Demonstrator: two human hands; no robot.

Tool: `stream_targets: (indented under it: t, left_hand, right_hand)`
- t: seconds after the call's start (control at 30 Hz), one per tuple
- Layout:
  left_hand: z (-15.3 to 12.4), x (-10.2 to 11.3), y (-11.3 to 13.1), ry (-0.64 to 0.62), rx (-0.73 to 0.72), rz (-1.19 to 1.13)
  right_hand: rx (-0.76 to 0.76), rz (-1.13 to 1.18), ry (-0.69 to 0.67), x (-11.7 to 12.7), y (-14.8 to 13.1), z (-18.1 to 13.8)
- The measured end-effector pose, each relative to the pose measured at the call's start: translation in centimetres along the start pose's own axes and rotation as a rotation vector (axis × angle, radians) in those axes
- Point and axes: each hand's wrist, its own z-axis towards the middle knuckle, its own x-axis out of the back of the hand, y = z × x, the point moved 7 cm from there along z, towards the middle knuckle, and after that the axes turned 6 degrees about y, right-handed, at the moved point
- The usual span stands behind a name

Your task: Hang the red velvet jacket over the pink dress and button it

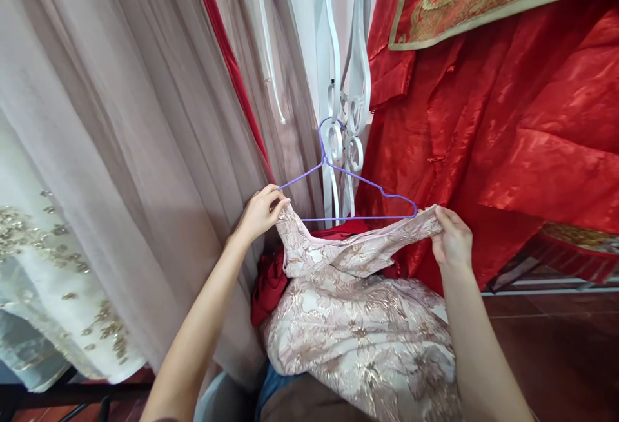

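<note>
A pale pink dress (358, 325) with a gold floral pattern hangs in front of me, its body spread toward my lap. My left hand (265, 211) pinches its left shoulder strap beside the end of a purple clothes hanger (358, 174). With closed fingers, my right hand (453, 236) grips the right strap and draws it out sideways, just past the hanger's right end. The hanger's hook loops around a white scrolled metal stand (333, 142). Dark red fabric (269, 287) shows behind the dress at the left.
Greyish-pink curtains (159, 119) fill the left side, with a white gown with gold beading (62, 280) at the far left. Red satin garments (464, 119) with gold embroidery hang at the right. A reddish tiled floor (556, 345) lies below them.
</note>
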Motion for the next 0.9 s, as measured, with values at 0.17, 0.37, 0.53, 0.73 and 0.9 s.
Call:
stream_targets:
  t: [0.17, 0.37, 0.53, 0.73, 0.9]
  left_hand:
    - [0.0, -0.3, 0.2, -0.013, 0.011, -0.011]
    - [-0.2, -0.4, 0.4, -0.008, 0.026, -0.002]
    - [-0.1, -0.1, 0.0, 0.006, 0.022, 0.029]
    - [0.0, 0.3, -0.2, 0.0, 0.019, 0.061]
    - [0.1, 0.6, -0.2, -0.005, 0.015, 0.095]
  right_hand:
    - [0.054, -0.068, -0.053, -2.2, -1.0, -0.5]
    - [0.157, -0.21, -0.162, -6.5, -2.2, -1.0]
    - [0.107, -0.167, -0.053, -3.0, -1.8, 0.0]
    - [0.115, -0.14, -0.01, -0.6, -2.0, 0.1]
    - [0.119, -0.142, -0.005, -0.5, -2.1, 0.0]
